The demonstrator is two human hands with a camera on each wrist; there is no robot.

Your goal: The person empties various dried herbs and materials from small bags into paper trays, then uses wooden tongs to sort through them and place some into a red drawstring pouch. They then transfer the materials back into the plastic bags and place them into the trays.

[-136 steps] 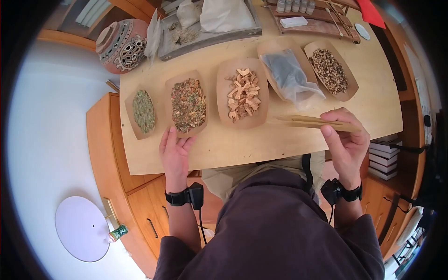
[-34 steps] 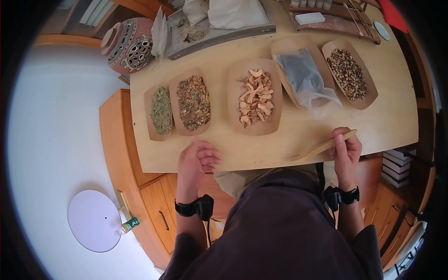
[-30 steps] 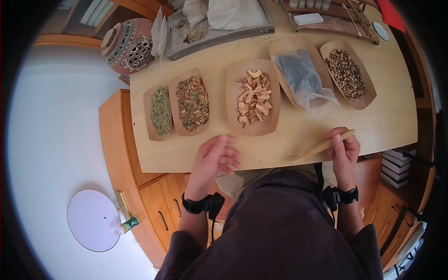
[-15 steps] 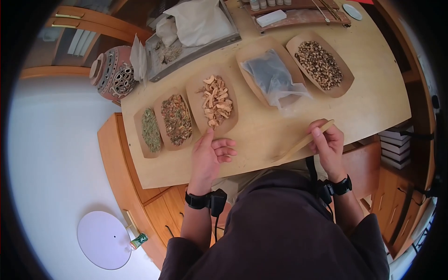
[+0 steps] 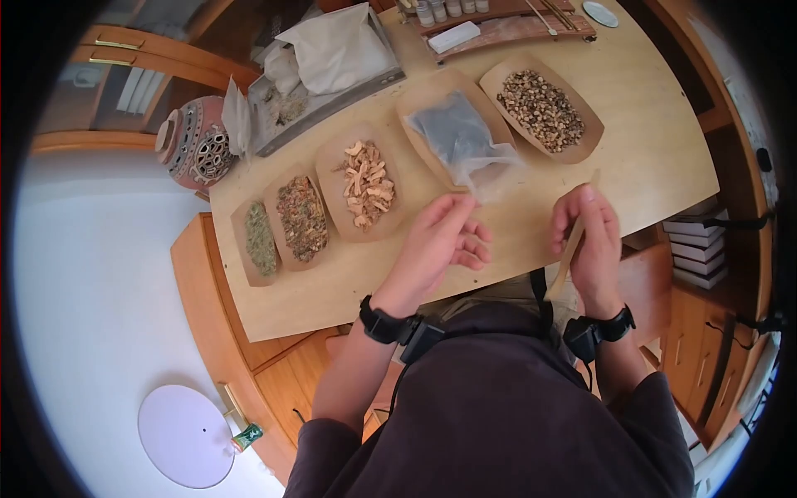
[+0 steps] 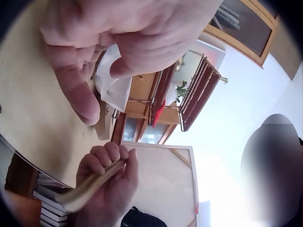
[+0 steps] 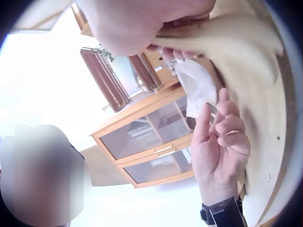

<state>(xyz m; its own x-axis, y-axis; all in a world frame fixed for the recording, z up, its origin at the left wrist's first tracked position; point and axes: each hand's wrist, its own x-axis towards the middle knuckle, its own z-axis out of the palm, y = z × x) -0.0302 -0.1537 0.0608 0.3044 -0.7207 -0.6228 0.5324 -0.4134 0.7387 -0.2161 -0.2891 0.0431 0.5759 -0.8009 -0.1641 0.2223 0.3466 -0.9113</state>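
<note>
My left hand (image 5: 440,241) hovers above the table's front part, fingers loosely bent and holding nothing. Its fingertips are right at the near end of a clear plastic bag (image 5: 452,129) of dark material, which lies in a brown paper tray (image 5: 413,116). In my right hand (image 5: 591,236) I grip a wooden scoop (image 5: 572,253), its wider end slanting down toward my body. The right wrist view shows that blurred scoop (image 7: 236,45) large and close. Left of the bag, pale root slices (image 5: 368,187), a mixed chopped herb (image 5: 301,217) and a green herb (image 5: 261,239) fill three trays standing close together.
Small chopped brown pieces (image 5: 544,112) fill a tray at the right. Behind are a grey wooden tray (image 5: 332,112) with white cloth bags, a patterned jar (image 5: 199,141) and a rack (image 5: 506,33) with small bottles. Books (image 5: 696,251) sit on a shelf at the right.
The mixed herb tray, then the root tray, have shifted left against their neighbours. My left hand has moved right, toward the bag. The scoop has swung from nearly level to steep. The head view has turned.
</note>
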